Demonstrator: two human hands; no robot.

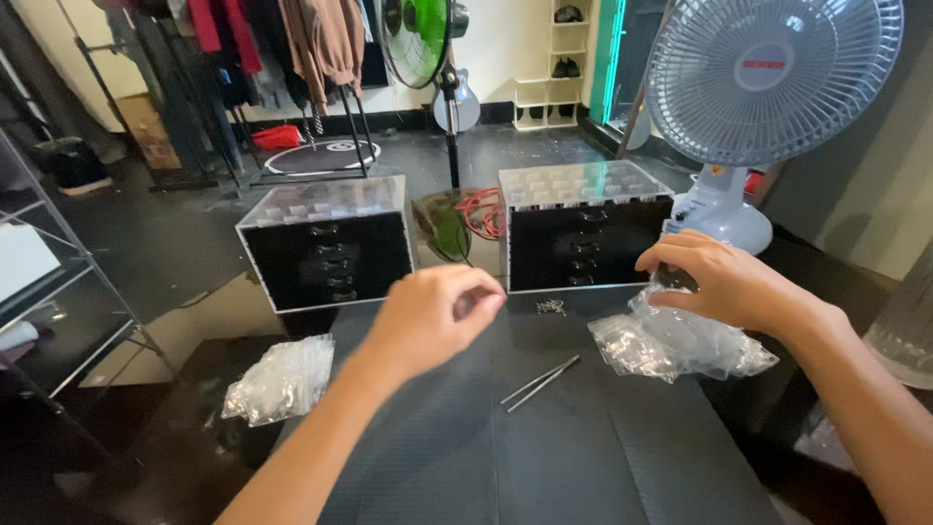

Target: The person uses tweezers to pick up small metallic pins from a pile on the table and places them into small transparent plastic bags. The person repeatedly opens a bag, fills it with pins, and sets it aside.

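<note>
My left hand (432, 316) hovers over the dark mat (544, 447), its fingers curled together; whether a small part sits in the fingertips I cannot tell. My right hand (724, 277) rests on a clear plastic bag (671, 345) of small parts and pinches something dark at its top. Behind the hands stand two black drawer boxes with clear tops, one on the left (326, 248) and one on the right (583, 233). A small heap of screws (551, 306) lies before the right box. Two thin metal rods (539, 382) lie between my hands.
A second clear bag (282, 379) lies at the table's left edge. A white desk fan (758, 87) stands at the back right. A green standing fan (428, 39), a clothes rack (282, 49) and a metal shelf (58, 292) surround the table.
</note>
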